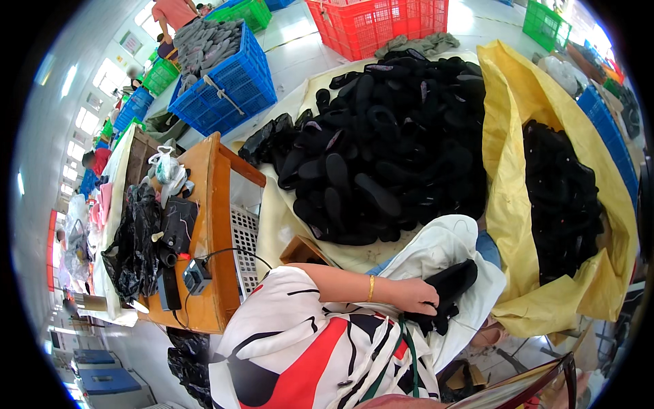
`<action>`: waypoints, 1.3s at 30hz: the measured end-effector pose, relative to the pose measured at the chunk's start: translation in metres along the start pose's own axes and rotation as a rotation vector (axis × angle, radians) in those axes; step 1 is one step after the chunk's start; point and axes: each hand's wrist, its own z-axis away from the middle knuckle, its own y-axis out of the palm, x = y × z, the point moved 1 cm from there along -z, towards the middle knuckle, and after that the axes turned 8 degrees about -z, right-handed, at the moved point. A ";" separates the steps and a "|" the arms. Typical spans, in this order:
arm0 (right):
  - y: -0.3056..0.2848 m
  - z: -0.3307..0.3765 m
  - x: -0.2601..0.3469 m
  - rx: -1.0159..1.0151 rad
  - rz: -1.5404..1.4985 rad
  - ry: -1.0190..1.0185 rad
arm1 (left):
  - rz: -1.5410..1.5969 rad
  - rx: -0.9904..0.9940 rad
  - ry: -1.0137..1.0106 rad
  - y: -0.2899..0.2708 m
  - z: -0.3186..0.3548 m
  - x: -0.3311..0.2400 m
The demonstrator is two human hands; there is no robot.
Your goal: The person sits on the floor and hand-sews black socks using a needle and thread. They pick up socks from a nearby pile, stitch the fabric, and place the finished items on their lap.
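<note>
My left hand [414, 297], with a gold bracelet at the wrist, reaches across my lap. Its fingers are curled onto a black slipper [455, 281] that lies on a white cloth [453, 238] over my legs. More dark material sits under the fingers, and its shape is hard to make out. In front of me lies a large pile of black slippers [381, 146], many with their soles turned up. No part of my right hand can be made out.
A yellow sack [507, 163] with more black footwear stands at the right. On the left is a wooden table [214, 204] with black bags and a corded device [196, 276]. Blue [238, 102] and red [381, 27] crates stand beyond the pile. People are farther back.
</note>
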 end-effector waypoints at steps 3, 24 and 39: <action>0.068 0.049 0.089 0.371 -0.818 0.274 | -0.074 0.024 0.027 0.003 -0.001 0.002; 0.011 0.117 0.401 0.911 -1.653 0.032 | -0.137 -0.189 0.016 0.007 0.005 -0.004; -0.018 0.115 0.403 0.663 -1.743 0.138 | -0.219 -0.161 0.082 0.006 -0.008 0.000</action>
